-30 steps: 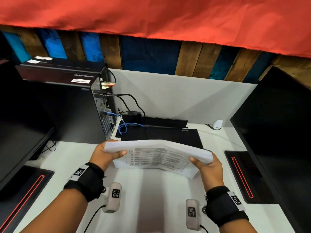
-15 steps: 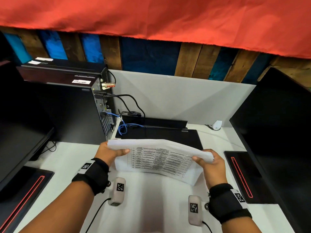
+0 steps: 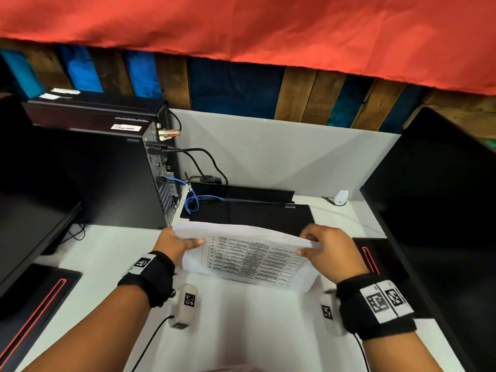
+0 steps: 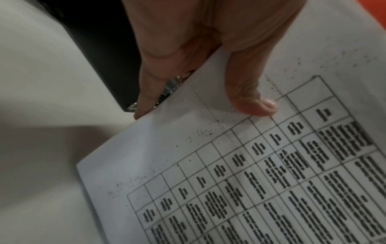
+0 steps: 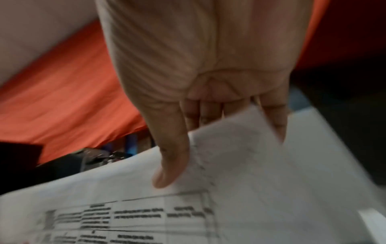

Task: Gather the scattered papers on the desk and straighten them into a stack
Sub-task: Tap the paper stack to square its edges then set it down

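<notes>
A bundle of white papers (image 3: 249, 253) printed with tables stands on its lower long edge on the white desk (image 3: 241, 318), tilted toward me. My left hand (image 3: 177, 241) grips its upper left corner, thumb on the printed face (image 4: 250, 105) and fingers behind. My right hand (image 3: 322, 245) pinches the upper right corner, thumb (image 5: 171, 161) in front, fingers behind the papers (image 5: 250, 173). The sheets' back sides are hidden.
A black computer tower (image 3: 107, 170) with cables stands at the left. A closed black laptop (image 3: 247, 213) lies just behind the papers. Dark monitors (image 3: 440, 210) flank the desk on both sides, with red-lined bases (image 3: 370, 259). A white partition (image 3: 268, 151) closes the back.
Both hands and the papers shifted slightly away from me; my right hand slid up and inward along the top right corner and now shows motion blur.
</notes>
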Action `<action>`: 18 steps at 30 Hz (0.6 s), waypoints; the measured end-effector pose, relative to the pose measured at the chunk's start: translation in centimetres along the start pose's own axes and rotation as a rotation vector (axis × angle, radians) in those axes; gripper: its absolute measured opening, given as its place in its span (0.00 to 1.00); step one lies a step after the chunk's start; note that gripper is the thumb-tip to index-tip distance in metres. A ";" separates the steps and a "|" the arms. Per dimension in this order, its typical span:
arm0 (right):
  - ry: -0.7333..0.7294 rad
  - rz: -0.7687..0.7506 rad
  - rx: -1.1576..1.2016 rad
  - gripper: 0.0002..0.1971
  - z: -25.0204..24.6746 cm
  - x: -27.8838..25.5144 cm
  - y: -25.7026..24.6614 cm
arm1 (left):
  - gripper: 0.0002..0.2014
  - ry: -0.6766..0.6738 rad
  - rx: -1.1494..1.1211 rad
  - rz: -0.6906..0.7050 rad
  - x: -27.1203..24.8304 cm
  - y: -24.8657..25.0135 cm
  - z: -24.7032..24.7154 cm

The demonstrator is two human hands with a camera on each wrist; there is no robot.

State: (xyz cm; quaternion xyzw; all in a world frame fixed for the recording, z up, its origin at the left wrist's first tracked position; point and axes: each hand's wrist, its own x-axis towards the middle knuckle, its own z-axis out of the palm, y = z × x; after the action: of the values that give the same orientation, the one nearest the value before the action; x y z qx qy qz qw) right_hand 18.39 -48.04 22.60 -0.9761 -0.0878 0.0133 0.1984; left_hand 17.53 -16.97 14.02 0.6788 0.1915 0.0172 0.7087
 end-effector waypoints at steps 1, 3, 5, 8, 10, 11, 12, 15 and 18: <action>-0.007 -0.065 -0.066 0.08 0.0 0.0 -1.0 | 0.14 0.003 0.006 0.015 -0.2 0.4 0.4; -0.005 -0.157 -0.116 0.06 0.6 -0.3 -3.2 | 0.13 -0.009 0.037 0.057 -0.6 1.4 1.1; 0.007 -0.188 -0.149 0.09 1.3 -0.7 -4.6 | 0.13 -0.036 0.089 0.108 -1.1 2.8 1.8; 0.042 -0.176 -0.152 0.11 1.7 -1.5 -5.3 | 0.15 -0.078 0.106 0.170 -1.8 4.6 2.6; 0.075 -0.124 -0.103 0.11 1.6 -1.9 -4.8 | 0.15 -0.089 0.083 0.229 -2.3 5.4 3.5; 0.106 -0.083 -0.067 0.11 1.4 -2.0 -4.0 | 0.15 -0.069 0.091 0.266 -2.5 5.4 4.0; 0.134 -0.038 -0.024 0.09 1.2 -2.1 -3.2 | 0.18 -0.022 0.125 0.298 -2.8 5.4 4.5; 0.199 0.135 0.246 0.03 1.0 -2.1 0.7 | 0.38 0.083 0.190 0.242 -2.2 2.5 5.8; 0.183 0.349 0.538 0.08 2.3 -2.1 5.4 | 0.47 -0.060 0.109 -0.200 -3.3 -1.4 8.1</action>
State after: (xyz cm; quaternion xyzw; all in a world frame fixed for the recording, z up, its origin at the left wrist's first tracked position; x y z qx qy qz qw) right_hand 17.13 -52.42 18.33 -0.8862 0.1053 -0.0180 0.4509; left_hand 16.50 -25.76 13.52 0.6941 0.2376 -0.0845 0.6742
